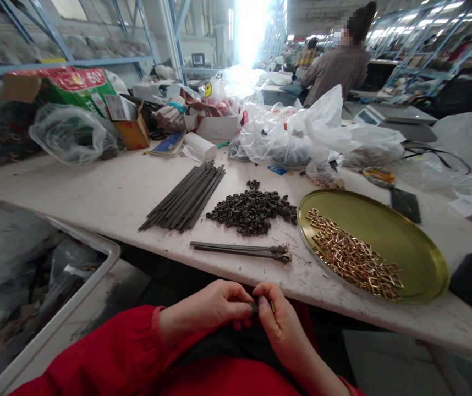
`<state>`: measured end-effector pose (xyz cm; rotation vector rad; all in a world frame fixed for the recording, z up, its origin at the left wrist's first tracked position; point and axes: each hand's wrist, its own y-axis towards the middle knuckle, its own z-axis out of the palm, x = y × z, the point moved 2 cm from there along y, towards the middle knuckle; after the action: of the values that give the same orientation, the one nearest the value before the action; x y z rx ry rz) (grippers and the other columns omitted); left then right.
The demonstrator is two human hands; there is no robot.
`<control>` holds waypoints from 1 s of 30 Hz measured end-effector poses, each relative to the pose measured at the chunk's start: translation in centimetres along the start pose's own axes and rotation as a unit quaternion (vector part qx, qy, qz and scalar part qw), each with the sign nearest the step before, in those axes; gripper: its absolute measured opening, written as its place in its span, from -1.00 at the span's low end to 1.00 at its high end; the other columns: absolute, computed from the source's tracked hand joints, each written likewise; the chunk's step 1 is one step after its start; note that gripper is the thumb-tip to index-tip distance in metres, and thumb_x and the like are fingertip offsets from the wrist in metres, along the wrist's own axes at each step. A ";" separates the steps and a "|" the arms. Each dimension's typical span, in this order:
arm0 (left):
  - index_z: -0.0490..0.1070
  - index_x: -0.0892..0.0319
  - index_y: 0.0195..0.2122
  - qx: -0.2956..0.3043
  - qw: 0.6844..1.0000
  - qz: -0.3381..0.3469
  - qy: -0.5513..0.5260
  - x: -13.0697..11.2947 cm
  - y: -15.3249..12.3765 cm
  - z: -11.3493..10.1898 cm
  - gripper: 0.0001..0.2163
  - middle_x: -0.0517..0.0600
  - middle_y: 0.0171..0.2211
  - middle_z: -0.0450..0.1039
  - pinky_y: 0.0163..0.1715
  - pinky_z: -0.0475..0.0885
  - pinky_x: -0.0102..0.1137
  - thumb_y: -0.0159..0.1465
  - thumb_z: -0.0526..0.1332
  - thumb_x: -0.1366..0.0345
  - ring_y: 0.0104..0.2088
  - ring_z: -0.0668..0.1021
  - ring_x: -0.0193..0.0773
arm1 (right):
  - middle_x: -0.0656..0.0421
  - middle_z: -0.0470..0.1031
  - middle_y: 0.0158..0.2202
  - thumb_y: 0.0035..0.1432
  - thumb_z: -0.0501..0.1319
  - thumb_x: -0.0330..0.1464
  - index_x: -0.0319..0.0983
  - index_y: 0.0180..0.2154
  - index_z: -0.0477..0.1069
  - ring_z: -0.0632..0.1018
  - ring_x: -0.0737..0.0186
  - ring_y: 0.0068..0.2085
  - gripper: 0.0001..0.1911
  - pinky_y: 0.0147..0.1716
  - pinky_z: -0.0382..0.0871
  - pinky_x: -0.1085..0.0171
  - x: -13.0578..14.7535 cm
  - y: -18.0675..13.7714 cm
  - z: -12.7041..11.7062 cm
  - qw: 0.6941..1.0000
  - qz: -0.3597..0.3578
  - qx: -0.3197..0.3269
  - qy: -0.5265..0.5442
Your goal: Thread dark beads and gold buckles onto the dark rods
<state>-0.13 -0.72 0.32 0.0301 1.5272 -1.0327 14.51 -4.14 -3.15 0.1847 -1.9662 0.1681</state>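
Close to my lap, in front of the table edge, my left hand (230, 305) and my right hand (275, 313) meet with closed fingers. Both pinch a small dark piece (254, 308); most of it is hidden, so its kind is unclear. Just beyond the hands lie a few dark straps with buckles (240, 250), their metal ends pointing right. Behind these sit a bundle of loose dark strips (184, 198) and a heap of small dark loops (252, 212). Gold rectangular buckles (355, 256) are piled on a round gold-coloured tray (417, 247) at the right.
Clear plastic bags (285, 132) crowd the back of the table (95, 181). A green and red box (75, 88) and a paper roll (198, 146) stand at back left. A dark phone (405, 204) lies behind the tray. Below left is a white bin (91, 280). A person (339, 66) is farther back.
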 end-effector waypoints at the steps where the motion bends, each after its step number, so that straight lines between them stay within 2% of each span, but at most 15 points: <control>1: 0.41 0.28 -0.40 0.006 1.000 -0.004 -0.015 0.2 0.2 0.0 -0.75 -0.11 -0.57 0.40 -0.54 0.24 -0.51 -0.01 0.25 0.18 -0.58 0.37 -0.44 | 0.22 0.35 -0.47 0.23 -0.15 -0.32 -0.21 -0.22 0.18 0.39 0.29 -0.50 -0.80 -0.50 0.26 0.32 0.0 0.0 -0.1 1.000 -0.007 0.005 -0.013; 5: 0.44 0.29 -0.36 0.043 0.997 -0.026 -0.067 0.6 0.1 -0.4 -0.72 -0.09 -0.54 0.44 -0.56 0.22 -0.54 0.00 0.27 0.17 -0.59 0.39 -0.47 | 0.18 0.41 -0.44 0.21 -0.12 -0.38 -0.22 -0.19 0.18 0.45 0.25 -0.46 -0.82 -0.46 0.29 0.30 0.1 0.2 -0.5 0.995 -0.049 0.030 -0.083; 7: 0.44 0.28 -0.34 0.041 0.996 -0.035 -0.066 0.6 0.1 -0.5 -0.73 -0.08 -0.54 0.45 -0.55 0.23 -0.54 0.00 0.28 0.18 -0.58 0.41 -0.46 | 0.16 0.44 -0.40 0.19 -0.10 -0.41 -0.21 -0.19 0.19 0.48 0.23 -0.40 -0.83 -0.41 0.31 0.28 0.3 0.3 -0.8 0.992 -0.066 0.046 -0.101; 10: 0.41 0.28 -0.42 0.031 0.997 -0.027 -0.058 0.6 0.4 -0.2 -0.76 -0.10 -0.56 0.43 -0.56 0.22 -0.55 0.00 0.28 0.19 -0.59 0.41 -0.46 | 0.16 0.45 -0.40 0.20 -0.09 -0.42 -0.21 -0.19 0.20 0.49 0.24 -0.39 -0.83 -0.40 0.33 0.29 0.7 0.4 -1.0 0.991 -0.076 0.069 -0.090; 14: 0.34 0.26 -0.43 0.026 0.998 -0.012 -0.056 0.6 1.1 0.3 -0.74 -0.11 -0.56 0.41 -0.60 0.22 -0.54 -0.02 0.26 0.16 -0.61 0.40 -0.45 | 0.19 0.46 -0.41 0.25 -0.14 -0.39 -0.19 -0.17 0.19 0.50 0.28 -0.41 -0.81 -0.41 0.35 0.32 1.1 0.2 -1.1 0.994 -0.081 0.059 -0.044; 16: 0.31 0.24 -0.42 0.027 0.999 -0.020 0.006 0.1 1.2 0.3 -0.75 -0.13 -0.60 0.37 -0.63 0.21 -0.53 0.04 0.21 0.13 -0.64 0.37 -0.43 | 0.18 0.49 -0.38 0.26 -0.14 -0.39 -0.18 -0.16 0.19 0.52 0.26 -0.38 -0.80 -0.40 0.37 0.32 1.1 0.4 -1.0 0.993 -0.098 0.037 -0.055; 18: 0.32 0.22 -0.43 0.015 0.991 0.011 0.132 -1.2 1.2 -0.1 -0.79 -0.11 -0.59 0.36 -0.59 0.25 -0.50 0.13 0.13 0.16 -0.60 0.39 -0.38 | 0.13 0.51 -0.33 0.25 -0.13 -0.39 -0.19 -0.13 0.19 0.54 0.22 -0.33 -0.79 -0.36 0.39 0.29 1.1 1.1 -1.0 0.987 -0.128 0.003 -0.096; 20: 0.37 0.21 -0.41 -0.025 0.957 0.086 0.276 -2.8 1.4 -0.6 -0.82 -0.05 -0.49 0.44 -0.45 0.30 -0.45 0.20 0.06 0.24 -0.46 0.45 -0.30 | 0.09 0.52 -0.31 0.24 -0.12 -0.39 -0.21 -0.12 0.20 0.54 0.19 -0.31 -0.78 -0.35 0.41 0.26 0.9 2.2 -1.3 0.976 -0.156 -0.041 -0.148; 22: 0.41 0.19 -0.33 -0.076 0.904 0.158 0.390 -4.2 2.1 -1.0 -0.81 0.00 -0.36 0.48 -0.32 0.32 -0.41 0.24 0.02 0.30 -0.32 0.48 -0.22 | 0.08 0.52 -0.34 0.25 -0.11 -0.37 -0.22 -0.14 0.23 0.54 0.16 -0.33 -0.78 -0.39 0.41 0.24 0.5 3.8 -2.1 0.958 -0.181 -0.087 -0.202; 23: 0.41 0.18 -0.30 -0.103 0.877 0.178 0.435 -4.6 2.8 -1.3 -0.80 0.02 -0.34 0.48 -0.30 0.32 -0.39 0.26 0.01 0.28 -0.31 0.48 -0.20 | 0.07 0.52 -0.35 0.25 -0.11 -0.36 -0.22 -0.17 0.26 0.54 0.15 -0.34 -0.77 -0.40 0.41 0.22 0.2 4.7 -2.6 0.945 -0.196 -0.113 -0.235; 25: 0.40 0.18 -0.24 -0.163 0.815 0.210 0.516 -4.6 4.4 -1.9 -0.79 0.05 -0.32 0.46 -0.28 0.32 -0.35 0.26 0.05 0.20 -0.31 0.47 -0.17 | 0.07 0.52 -0.37 0.24 -0.07 -0.29 -0.20 -0.23 0.34 0.53 0.10 -0.35 -0.75 -0.37 0.40 0.16 -0.8 6.5 -3.7 0.912 -0.219 -0.154 -0.310; 27: 0.39 0.18 -0.24 -0.200 0.759 0.231 0.575 -3.8 6.3 -2.7 -0.82 0.05 -0.30 0.44 -0.26 0.32 -0.33 0.24 0.10 0.22 -0.27 0.46 -0.16 | 0.05 0.52 -0.35 0.23 -0.05 -0.25 -0.18 -0.24 0.41 0.52 0.05 -0.31 -0.70 -0.31 0.38 0.12 -2.4 8.3 -4.6 0.875 -0.238 -0.176 -0.383; 30: 0.39 0.16 -0.29 -0.208 0.714 0.274 0.610 -2.8 8.1 -4.2 -0.87 0.03 -0.31 0.42 -0.22 0.32 -0.34 0.25 0.10 0.26 -0.25 0.44 -0.21 | 0.06 0.54 -0.31 0.13 0.08 -0.15 -0.16 -0.22 0.46 0.53 0.05 -0.27 -0.69 -0.28 0.37 0.15 -5.2 10.0 -5.0 0.824 -0.320 -0.163 -0.438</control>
<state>1.82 8.22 -2.60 0.9654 2.6631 -0.0230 18.97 6.92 -6.34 0.7922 -2.6554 -0.8358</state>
